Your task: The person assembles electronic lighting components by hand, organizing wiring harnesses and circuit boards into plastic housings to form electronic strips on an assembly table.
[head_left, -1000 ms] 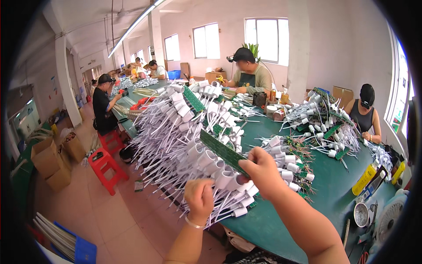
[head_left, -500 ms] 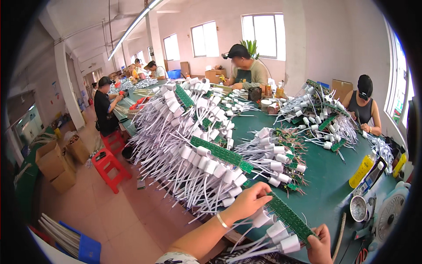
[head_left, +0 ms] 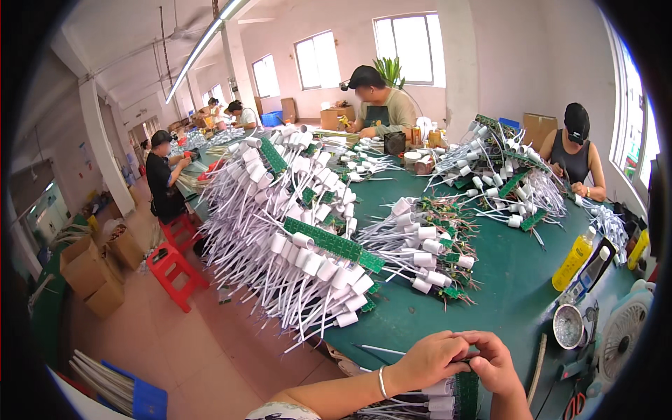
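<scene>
Near the table's front edge, my left hand [head_left: 435, 358] and my right hand [head_left: 495, 362] meet with bent fingers at the upper end of a green circuit board strip [head_left: 467, 397]. Both hands grip that end, and the fingers cover the exact spot they pinch. White cylindrical sockets [head_left: 441, 404] with white cables hang along the strip's left side, partly under my left forearm. Just ahead to the left lies a big heap of similar sockets and cables [head_left: 301, 259], with a green board strip [head_left: 329, 241] on top.
A smaller pile of wired boards [head_left: 427, 255] lies mid-table, another [head_left: 500, 168] farther right. At right stand a yellow bottle [head_left: 574, 259], a metal bowl [head_left: 568, 326], a fan [head_left: 619, 343] and red-handled scissors [head_left: 575, 404]. Co-workers sit around the table; a red stool [head_left: 175, 273] stands left.
My hands have come together at one end of the circuit board; before, they held its two ends apart. The strip has turned and dropped lower, and the view has shifted slightly.
</scene>
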{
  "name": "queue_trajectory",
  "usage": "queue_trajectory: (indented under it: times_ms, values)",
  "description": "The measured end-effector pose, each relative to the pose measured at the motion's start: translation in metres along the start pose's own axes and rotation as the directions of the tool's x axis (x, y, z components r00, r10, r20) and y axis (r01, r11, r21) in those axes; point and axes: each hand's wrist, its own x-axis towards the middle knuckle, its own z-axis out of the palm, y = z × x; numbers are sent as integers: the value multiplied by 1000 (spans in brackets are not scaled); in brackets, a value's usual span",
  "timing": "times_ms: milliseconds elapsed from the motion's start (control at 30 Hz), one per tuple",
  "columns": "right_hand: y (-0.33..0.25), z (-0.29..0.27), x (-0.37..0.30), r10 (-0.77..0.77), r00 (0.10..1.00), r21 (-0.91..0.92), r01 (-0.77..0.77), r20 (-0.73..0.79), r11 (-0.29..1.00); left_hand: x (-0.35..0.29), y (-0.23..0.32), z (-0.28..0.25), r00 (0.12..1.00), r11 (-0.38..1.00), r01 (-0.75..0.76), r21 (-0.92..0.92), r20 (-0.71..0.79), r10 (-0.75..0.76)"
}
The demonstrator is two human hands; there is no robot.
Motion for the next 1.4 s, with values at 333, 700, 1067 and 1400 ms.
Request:
queue_trajectory:
  times_ms: [333,700,1067,1400]
  values:
    - [38,-9,-9,222,968,71,-214,-118,974,-11,-9,7,976,974,212,77,26,-215]
    - [59,-26,-14,286,949,370,-219,-135,903,-6,2,14,988,980,145,-140,79,-135]
    - [9,-65,-47,-603,721,-916,-108,-340,387,5,6,17,979,996,89,-11,187,-85]
    - [23,-18,-58,135,922,114,-99,-364,989,0,10,23,988,996,-24,-85,149,36]
